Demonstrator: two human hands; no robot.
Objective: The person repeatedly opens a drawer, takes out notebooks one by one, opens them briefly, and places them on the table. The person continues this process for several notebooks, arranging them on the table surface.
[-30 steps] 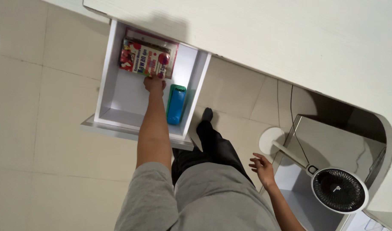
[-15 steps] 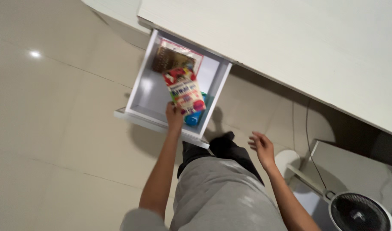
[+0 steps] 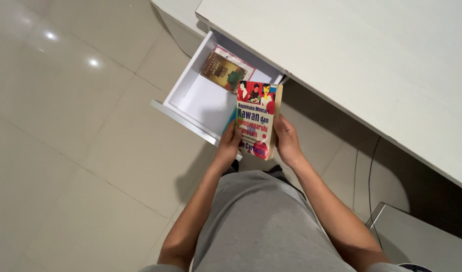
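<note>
White open drawer (image 3: 193, 103), brown book (image 3: 222, 70) inside, lies under the colourful book (image 3: 256, 120) both hands' (image 3: 230, 143) (image 3: 287, 141) grip clasps.

No boxes, packs, signs or screens show here. The only printed things are two book covers: a bright red, white and blue one (image 3: 256, 121) held up, and a brown one (image 3: 222, 70) lying in the drawer (image 3: 193, 98).

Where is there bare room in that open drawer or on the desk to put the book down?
The drawer has bare white floor between its front lip and the brown book lying at its back. The desk top in view is bare. The drawer's right side is crowded: the colourful book, held by left hand and right hand, covers it.
</note>
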